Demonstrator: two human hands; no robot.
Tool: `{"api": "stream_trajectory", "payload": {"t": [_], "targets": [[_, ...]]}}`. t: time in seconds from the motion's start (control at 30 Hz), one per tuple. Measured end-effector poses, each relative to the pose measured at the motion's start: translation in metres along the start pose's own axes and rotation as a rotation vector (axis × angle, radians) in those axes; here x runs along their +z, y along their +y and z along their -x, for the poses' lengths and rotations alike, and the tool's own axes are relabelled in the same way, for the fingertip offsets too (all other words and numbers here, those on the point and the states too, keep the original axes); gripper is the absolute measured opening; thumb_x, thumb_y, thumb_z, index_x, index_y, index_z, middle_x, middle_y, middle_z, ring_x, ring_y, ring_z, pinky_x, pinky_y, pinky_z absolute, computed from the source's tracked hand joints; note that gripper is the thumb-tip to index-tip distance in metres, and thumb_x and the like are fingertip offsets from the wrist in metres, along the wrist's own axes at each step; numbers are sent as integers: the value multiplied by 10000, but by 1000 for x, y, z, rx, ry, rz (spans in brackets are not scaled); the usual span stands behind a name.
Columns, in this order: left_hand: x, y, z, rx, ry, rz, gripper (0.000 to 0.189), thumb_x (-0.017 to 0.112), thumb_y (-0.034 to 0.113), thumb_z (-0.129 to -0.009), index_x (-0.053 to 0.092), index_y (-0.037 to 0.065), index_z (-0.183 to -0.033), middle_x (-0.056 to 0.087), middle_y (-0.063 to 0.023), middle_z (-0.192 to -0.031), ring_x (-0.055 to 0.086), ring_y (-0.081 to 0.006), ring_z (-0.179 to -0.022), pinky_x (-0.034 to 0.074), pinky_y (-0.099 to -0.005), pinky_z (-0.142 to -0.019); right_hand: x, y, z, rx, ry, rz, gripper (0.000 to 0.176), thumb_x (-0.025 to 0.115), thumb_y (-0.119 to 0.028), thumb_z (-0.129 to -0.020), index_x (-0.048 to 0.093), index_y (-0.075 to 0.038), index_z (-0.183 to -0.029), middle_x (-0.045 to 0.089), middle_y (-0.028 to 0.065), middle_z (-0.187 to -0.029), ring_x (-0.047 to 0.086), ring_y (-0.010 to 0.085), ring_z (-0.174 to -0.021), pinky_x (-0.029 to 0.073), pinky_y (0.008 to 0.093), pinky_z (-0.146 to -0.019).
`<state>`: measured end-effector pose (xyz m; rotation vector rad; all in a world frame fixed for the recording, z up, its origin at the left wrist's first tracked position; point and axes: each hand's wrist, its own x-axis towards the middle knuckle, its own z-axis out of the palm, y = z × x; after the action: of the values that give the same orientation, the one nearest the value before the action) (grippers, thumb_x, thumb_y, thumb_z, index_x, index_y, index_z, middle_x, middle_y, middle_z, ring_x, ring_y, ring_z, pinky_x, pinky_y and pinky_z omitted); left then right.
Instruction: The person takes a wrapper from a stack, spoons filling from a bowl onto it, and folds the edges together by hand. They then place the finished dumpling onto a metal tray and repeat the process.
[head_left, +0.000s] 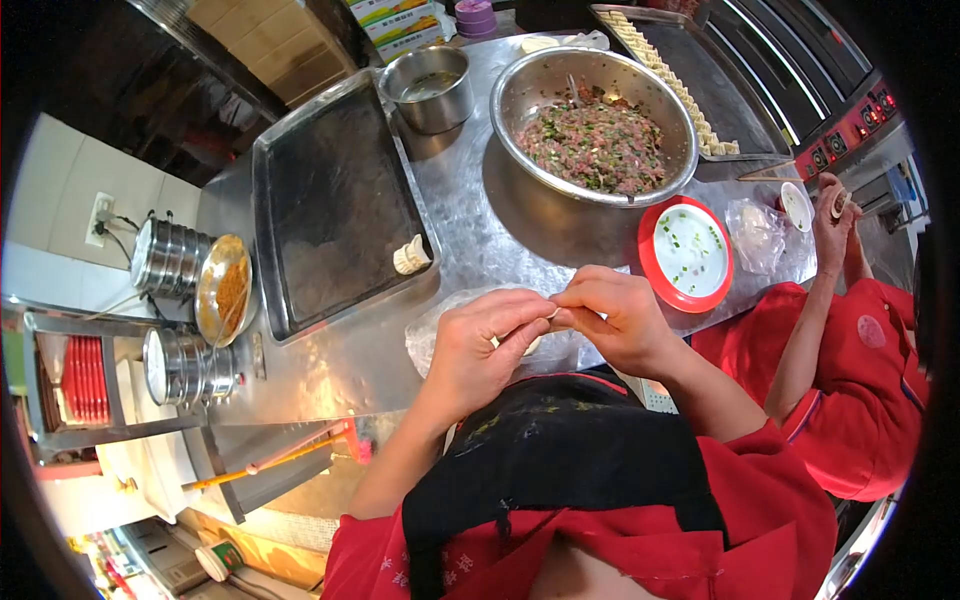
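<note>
Above the near edge of the steel table, my left hand (490, 340) and my right hand (615, 310) meet fingertip to fingertip. Both pinch a small pale piece of dough (549, 314), mostly hidden by the fingers. Beneath the hands lies a clear plastic bag (432, 328) with pale rounds partly visible. To the left, one pleated dumpling (411, 256) sits in the near right corner of a dark baking tray (335, 200). Beyond my hands stands a large steel bowl of minced meat filling (600, 145). A red-rimmed plate (690, 254) with white contents and green bits is right of my right hand.
A steel pot (428, 90) stands behind the tray. Another tray (715, 75) at the back right holds a row of dumplings. Close on the right, a co-worker in red (850, 370) holds a small piece. Steel canisters and an orange-filled bowl (228, 290) are at left.
</note>
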<state>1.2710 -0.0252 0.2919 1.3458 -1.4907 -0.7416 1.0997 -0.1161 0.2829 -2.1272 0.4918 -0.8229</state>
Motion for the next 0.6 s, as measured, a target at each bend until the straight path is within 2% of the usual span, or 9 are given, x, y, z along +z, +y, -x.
{"api": "stream_trajectory", "payload": {"t": [0.07,0.23,0.5,0.57,0.6], "targets": [[-1,4,0,-41,49,16,174,710,26,-760,706,25,-935,682,-106,-934,641,-176,-869,500,-276,-752,-2,-3,1,109,-5,-35,138,709,-96,-764,648,-14,-857,588,109,-727,588,256,-657,451,332,-568],[-3,-3,4,-107,113,4,160,721,17,-747,709,21,-906,683,-109,-917,646,-179,-855,506,-283,-743,-1,-3,-2,85,-17,-66,132,712,-99,-760,647,-19,-843,589,110,-723,587,259,-653,453,334,-566],[-4,-4,4,20,25,-34,158,729,13,-732,711,28,-888,683,-108,-903,648,-179,-842,512,-273,-728,3,1,0,25,-52,-44,160,719,-102,-751,637,-22,-863,583,103,-737,582,269,-679,454,329,-585],[-7,0,6,-47,71,-13,161,734,13,-723,710,26,-881,683,-107,-900,649,-180,-840,513,-267,-712,3,0,1,13,-42,-35,173,723,-85,-763,633,-17,-895,594,80,-759,582,198,-673,451,295,-580],[-7,1,7,-114,118,9,164,740,12,-714,709,25,-874,683,-106,-897,650,-181,-837,513,-261,-695,3,-1,0,14,-40,-33,173,723,-85,-763,633,-17,-895,594,80,-759,582,198,-673,451,295,-580]]}}
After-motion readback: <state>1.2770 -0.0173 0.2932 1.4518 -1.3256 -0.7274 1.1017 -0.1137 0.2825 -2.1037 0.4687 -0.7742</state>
